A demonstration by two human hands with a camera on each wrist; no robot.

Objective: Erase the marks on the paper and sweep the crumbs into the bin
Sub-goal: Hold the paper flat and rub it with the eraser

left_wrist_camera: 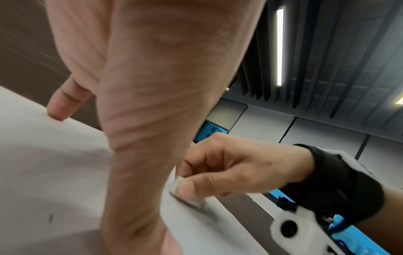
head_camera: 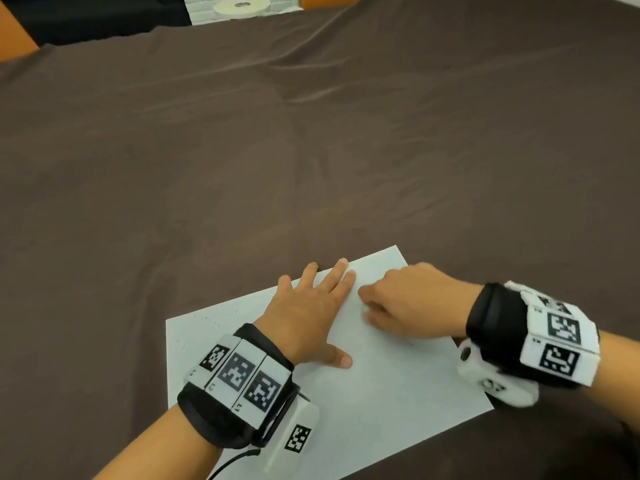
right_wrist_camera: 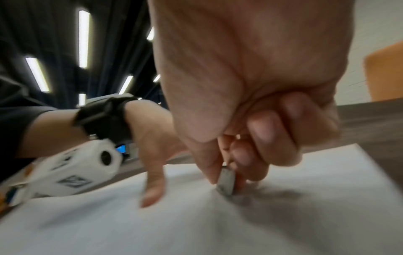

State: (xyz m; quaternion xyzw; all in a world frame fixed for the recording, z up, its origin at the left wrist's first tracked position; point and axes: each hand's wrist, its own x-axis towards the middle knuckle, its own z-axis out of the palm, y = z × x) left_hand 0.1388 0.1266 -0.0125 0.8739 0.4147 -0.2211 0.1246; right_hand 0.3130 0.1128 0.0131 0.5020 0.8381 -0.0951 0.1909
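A white sheet of paper lies on the brown tablecloth near the front edge. My left hand lies flat on its upper part, fingers straight and spread, thumb out to the right. My right hand pinches a small white eraser between thumb and fingers, its lower end pressed on the paper. The eraser also shows beside my left palm. Small dark crumbs dot the paper's left part. A grey smudge lies by the eraser. No bin shows.
The brown tablecloth stretches wide beyond the paper. A white tape roll lies on a white surface past the far edge. Orange chair parts stand at the far left.
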